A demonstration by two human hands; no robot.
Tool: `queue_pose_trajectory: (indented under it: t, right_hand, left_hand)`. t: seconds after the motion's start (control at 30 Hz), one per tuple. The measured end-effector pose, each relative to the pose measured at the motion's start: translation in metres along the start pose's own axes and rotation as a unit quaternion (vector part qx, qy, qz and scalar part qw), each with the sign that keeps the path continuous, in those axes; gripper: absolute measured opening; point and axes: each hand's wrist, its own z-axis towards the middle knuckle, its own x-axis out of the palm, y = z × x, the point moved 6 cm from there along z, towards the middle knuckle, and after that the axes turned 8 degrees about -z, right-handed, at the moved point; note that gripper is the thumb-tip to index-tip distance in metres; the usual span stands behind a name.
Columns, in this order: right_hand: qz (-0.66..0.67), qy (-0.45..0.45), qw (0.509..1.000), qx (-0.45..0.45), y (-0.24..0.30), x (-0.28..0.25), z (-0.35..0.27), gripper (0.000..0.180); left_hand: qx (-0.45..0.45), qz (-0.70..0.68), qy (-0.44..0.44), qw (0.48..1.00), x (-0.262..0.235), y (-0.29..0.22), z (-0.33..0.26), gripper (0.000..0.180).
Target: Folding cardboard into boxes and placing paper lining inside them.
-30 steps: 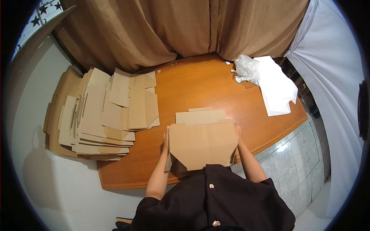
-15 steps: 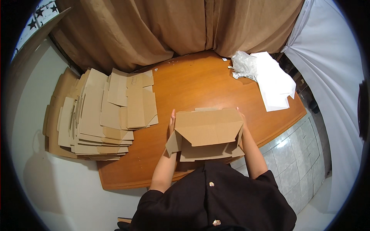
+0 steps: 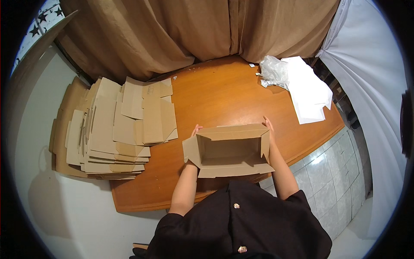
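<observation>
An opened-up cardboard box [image 3: 233, 151] is held just in front of my body, near the table's front edge. Its mouth is turned up toward me, so the bare inside shows, and flaps spread out at the left and front. My left hand [image 3: 196, 129] grips the box's left side, mostly hidden behind a side flap with only fingertips showing. Against the right side presses my right hand [image 3: 269, 125], its fingers reaching past the far corner. The two hands clasp the box between them.
A tall stack of flattened cardboard boxes [image 3: 101, 125] stands on the left of the wooden table [image 3: 207, 95]. White paper sheets [image 3: 305, 90] and a crumpled clear plastic bag [image 3: 274, 71] lie at the far right. A brown curtain [image 3: 189, 30] hangs behind the table.
The far flap that hung over the box's mouth has swung up and away, and the inside is now visible. Both hands stay at the sides of the box.
</observation>
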Motion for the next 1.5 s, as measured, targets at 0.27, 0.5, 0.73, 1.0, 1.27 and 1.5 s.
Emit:
queue_pose_trajectory:
  t: [0.27, 0.5, 0.73, 1.0, 1.27, 1.5]
  right_hand:
    - [-0.056, 0.154, 0.978, 0.129, -0.080, -0.042, 0.040, 0.028]
    - [-0.517, -0.143, 0.822, -0.192, 0.008, -0.033, 0.029, 0.024]
    - [-0.114, -0.025, 0.992, -0.038, 0.068, -0.053, -0.001, 0.018]
    - [-0.431, 0.098, 0.874, -0.204, 0.135, 0.005, -0.075, 0.046]
    - [-0.535, 0.068, 0.839, -0.079, 0.109, -0.010, -0.070, 0.043]
    - [-0.398, 0.085, 0.892, -0.194, 0.103, -0.029, -0.070, 0.036]
  left_hand:
    - [-0.022, -0.015, -0.032, 0.999, 0.011, 0.024, 0.000, 0.029]
    - [0.149, 0.376, -0.046, 0.913, -0.104, 0.030, 0.052, 0.030]
    - [0.359, 0.140, -0.254, 0.887, -0.061, -0.060, -0.025, 0.023]
    - [0.576, 0.515, 0.085, 0.629, 0.056, -0.110, -0.140, 0.021]
    - [0.362, 0.710, 0.183, 0.576, 0.091, -0.019, -0.110, 0.050]
    - [0.336, 0.730, 0.150, 0.576, 0.071, -0.005, -0.088, 0.051]
